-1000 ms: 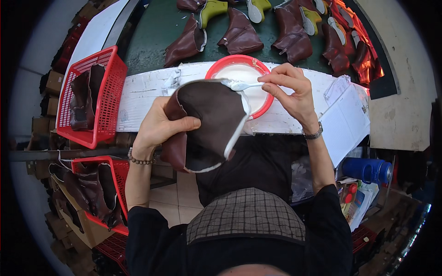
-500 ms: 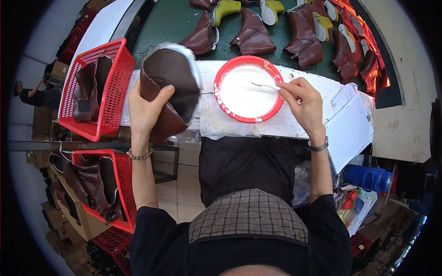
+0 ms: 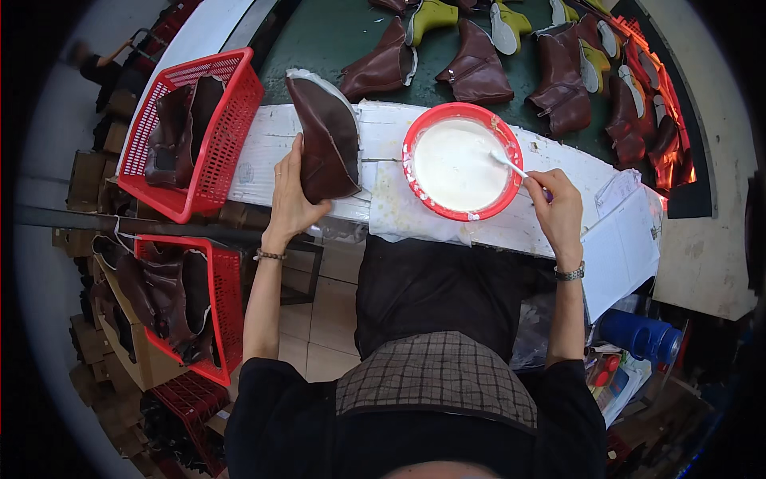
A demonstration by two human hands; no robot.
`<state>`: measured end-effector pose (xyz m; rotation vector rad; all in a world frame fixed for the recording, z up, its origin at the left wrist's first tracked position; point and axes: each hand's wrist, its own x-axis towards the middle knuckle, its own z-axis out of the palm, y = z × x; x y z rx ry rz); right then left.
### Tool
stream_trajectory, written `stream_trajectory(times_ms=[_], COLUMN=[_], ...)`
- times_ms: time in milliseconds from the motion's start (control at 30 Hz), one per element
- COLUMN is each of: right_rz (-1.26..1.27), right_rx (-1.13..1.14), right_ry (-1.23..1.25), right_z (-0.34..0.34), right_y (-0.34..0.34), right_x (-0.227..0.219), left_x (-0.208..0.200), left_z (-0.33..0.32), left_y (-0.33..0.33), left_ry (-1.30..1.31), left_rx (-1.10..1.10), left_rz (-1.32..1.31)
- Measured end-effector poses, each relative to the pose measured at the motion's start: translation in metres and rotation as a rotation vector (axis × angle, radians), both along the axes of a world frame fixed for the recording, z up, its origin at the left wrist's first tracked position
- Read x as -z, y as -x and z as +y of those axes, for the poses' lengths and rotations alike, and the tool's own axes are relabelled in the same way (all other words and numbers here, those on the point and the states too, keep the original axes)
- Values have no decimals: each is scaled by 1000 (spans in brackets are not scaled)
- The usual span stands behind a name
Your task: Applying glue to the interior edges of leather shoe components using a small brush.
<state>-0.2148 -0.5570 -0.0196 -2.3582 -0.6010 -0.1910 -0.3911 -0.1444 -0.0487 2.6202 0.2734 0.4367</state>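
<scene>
Holding a brown boot upper (image 3: 325, 144) in the left hand (image 3: 292, 199) and a white brush (image 3: 515, 168) in the right hand (image 3: 557, 209).

Left fingers wrap the upper's near edge, standing it upright on the white bench (image 3: 383, 128), its pale-rimmed opening turned away from them. Right fingers close narrowly around the brush handle; beyond the fingertips its tip dips into white paste in the red bowl (image 3: 463, 160), which sits between the 2 hands. Left of the left hand stands a red basket (image 3: 223, 136) of brown leather; past the bench, brown boots (image 3: 479, 68) line a green belt (image 3: 319, 40).
</scene>
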Motion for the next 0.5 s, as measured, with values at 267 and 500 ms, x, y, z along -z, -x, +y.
stream_trajectory(times_ms=[267,500], right_rz=[-9,-167], right_rx=[-153,-311], right_ry=[-388,-525], right_z=[30,56], right_y=[3,-20], right_x=[-24,-46], left_x=[-30,-55], left_z=[-41,-72], left_y=[6,10], left_ry=[277,343], left_rx=[241,413], left_rz=[-172,-76])
